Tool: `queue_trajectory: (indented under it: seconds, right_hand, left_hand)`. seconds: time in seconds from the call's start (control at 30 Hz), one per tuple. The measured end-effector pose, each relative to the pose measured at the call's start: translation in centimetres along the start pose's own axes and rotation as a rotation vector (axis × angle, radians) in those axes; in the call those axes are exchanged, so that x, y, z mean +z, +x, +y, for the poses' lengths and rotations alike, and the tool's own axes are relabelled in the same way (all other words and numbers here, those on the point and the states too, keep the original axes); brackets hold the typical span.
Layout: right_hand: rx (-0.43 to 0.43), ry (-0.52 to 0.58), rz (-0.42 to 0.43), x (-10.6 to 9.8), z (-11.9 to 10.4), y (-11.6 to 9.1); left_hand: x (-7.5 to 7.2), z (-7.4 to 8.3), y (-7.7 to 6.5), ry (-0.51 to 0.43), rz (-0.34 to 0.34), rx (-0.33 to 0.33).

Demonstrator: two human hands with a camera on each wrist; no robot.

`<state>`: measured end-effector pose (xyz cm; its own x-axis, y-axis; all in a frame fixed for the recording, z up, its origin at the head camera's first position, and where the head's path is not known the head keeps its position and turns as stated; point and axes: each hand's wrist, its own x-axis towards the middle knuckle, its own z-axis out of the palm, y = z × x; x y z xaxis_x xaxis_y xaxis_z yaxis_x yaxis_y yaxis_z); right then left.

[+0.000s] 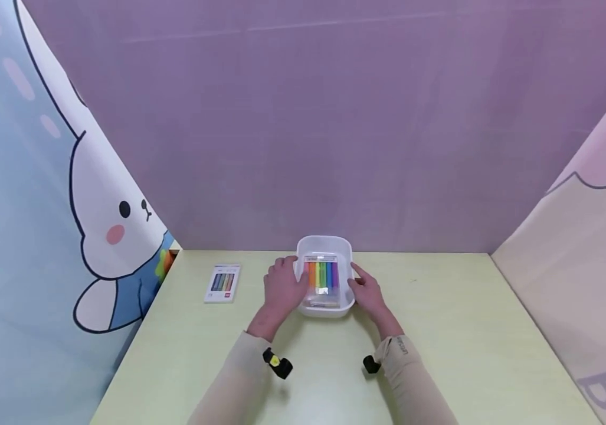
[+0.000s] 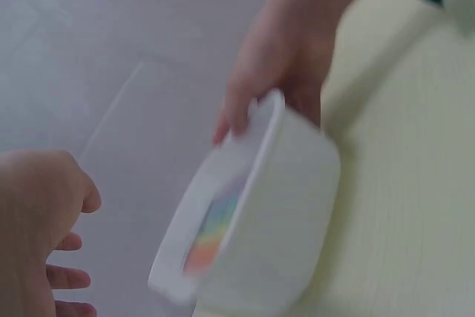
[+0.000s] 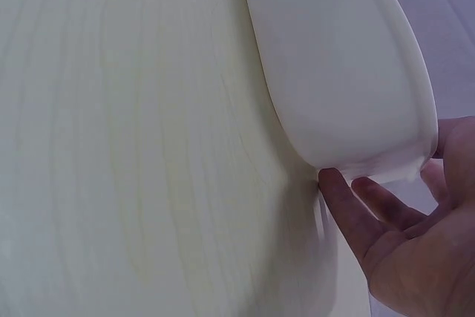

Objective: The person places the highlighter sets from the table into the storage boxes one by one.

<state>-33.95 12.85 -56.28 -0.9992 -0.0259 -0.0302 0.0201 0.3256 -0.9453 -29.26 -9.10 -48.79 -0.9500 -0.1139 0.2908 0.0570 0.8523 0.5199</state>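
A white plastic tub (image 1: 325, 313) with deep sides stands near the table's back edge. In it lies a clear pack of rainbow-coloured sticks (image 1: 323, 280), lined up from orange to purple. My right hand (image 1: 369, 293) grips the tub's right side; in the right wrist view its fingers (image 3: 355, 217) hold the wall from below while the thumb is at the rim. At the left side of the tub is my left hand (image 1: 284, 286), overlapping it in the head view. The left wrist view shows that hand (image 2: 37, 220) apart from the tub (image 2: 286, 220), fingers loosely bent around nothing.
A flat white packet (image 1: 222, 284) printed with coloured sticks lies on the table (image 1: 441, 342) left of the tub. A purple cloth wall (image 1: 334, 136) rises behind the table, and printed curtains (image 1: 21, 195) flank both sides.
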Motion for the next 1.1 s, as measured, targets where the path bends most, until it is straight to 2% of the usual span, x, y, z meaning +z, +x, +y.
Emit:
queue_trajectory:
  seconds: [0.23,0.37,0.47,0.67,0.9,1.1]
  right_hand:
    - [0.027,0.012,-0.005,-0.5,0.2,0.2]
    - [0.027,0.006,0.003,-0.4,0.0,0.2]
    - [0.013,0.002,0.013,-0.3,-0.4,0.4]
    - [0.010,-0.001,0.019,-0.2,-0.8,0.7]
    - [0.035,-0.030,0.029,-0.2,-0.3,0.4]
    - [0.052,-0.008,0.017,0.0,0.2,0.2]
  left_hand:
    - [-2.7,-2.7,0.8,0.133,-0.051,-0.005]
    - [-4.2,-4.2,1.7,0.174,-0.065,0.022]
    - [-5.3,-5.7,2.3,0.203,-0.091,0.026]
    - [-7.2,-9.7,2.8,0.276,-0.144,-0.009]
    - [-7.4,-13.2,2.3,0.287,-0.150,-0.069]
    - [-7.0,-16.0,1.7,0.268,-0.163,-0.154]
